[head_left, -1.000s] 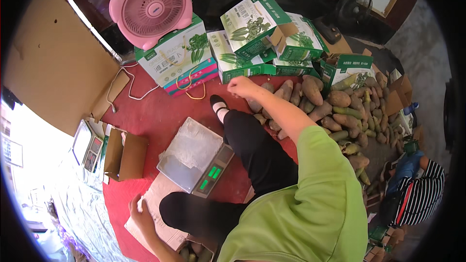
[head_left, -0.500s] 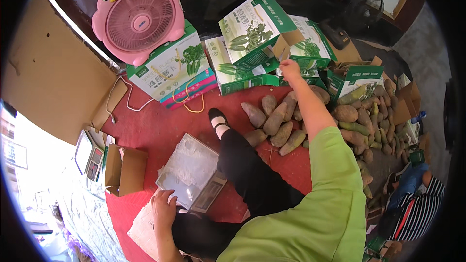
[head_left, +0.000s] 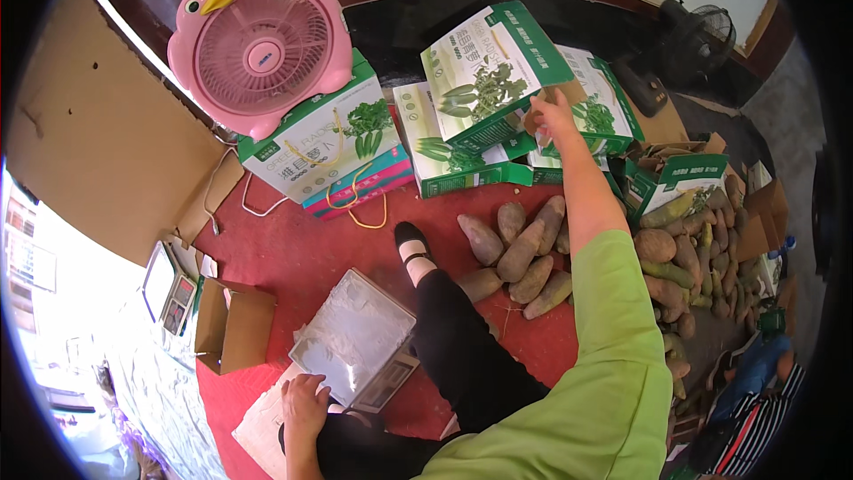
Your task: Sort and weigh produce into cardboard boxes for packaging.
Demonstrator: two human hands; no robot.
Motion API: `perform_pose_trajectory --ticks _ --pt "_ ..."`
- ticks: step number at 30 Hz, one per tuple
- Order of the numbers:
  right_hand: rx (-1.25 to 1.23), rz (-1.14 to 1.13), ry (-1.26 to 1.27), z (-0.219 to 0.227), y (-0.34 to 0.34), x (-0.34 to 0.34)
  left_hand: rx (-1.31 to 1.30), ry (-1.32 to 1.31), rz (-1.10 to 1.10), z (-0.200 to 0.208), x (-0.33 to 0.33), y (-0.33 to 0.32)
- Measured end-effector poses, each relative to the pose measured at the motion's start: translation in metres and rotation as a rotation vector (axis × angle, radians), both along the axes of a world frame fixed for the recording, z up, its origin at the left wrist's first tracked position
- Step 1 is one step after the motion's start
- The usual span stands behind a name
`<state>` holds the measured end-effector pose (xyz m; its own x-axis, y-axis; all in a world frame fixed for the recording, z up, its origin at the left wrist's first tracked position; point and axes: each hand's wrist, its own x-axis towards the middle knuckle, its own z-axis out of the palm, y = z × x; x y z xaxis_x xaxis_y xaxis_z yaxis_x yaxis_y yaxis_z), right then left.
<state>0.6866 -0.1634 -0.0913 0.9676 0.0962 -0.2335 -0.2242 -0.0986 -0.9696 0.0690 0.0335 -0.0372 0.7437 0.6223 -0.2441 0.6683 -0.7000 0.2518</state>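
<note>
Free room: bare red floor [head_left: 293, 249] between the weighing scale [head_left: 355, 338] and the stacked produce boxes [head_left: 329, 147], from 9 to 11 o'clock of the scale; only a loose yellow cord [head_left: 360, 213] crosses it.

Obstacles: at 12 o'clock, the pink fan [head_left: 258, 40] sits on the boxes. The tilted green-and-white box [head_left: 489, 76] touches the right hand [head_left: 553, 111]; more boxes close behind it. At 3 o'clock, a heap of tubers [head_left: 520, 253] lies just beside the outstretched leg [head_left: 444, 329], and a bigger pile [head_left: 684, 276] blocks the right edge.

At 8 o'clock, an open cardboard box [head_left: 231, 329] stands near the scale. The left hand [head_left: 304, 409] rests at the scale's near corner, on white paper [head_left: 262, 427].
</note>
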Motion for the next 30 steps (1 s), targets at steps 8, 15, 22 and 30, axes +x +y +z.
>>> perform_pose_trajectory --ticks 8,15,22,30 --pt "0.195 0.052 0.043 -0.013 0.026 0.015 -0.015 -0.028 -0.034 -0.004 0.007 0.000" --pt "0.119 0.004 -0.039 -0.001 0.046 -0.022 -0.027 -0.052 -0.010 -0.001 -0.002 -0.001" --pt "-0.089 0.005 -0.170 0.034 0.002 -0.075 -0.017 -0.120 -0.005 0.006 -0.017 -0.006" --pt "-0.549 0.135 -0.469 0.107 -0.075 -0.145 0.014 -0.151 0.022 0.010 -0.040 -0.014"
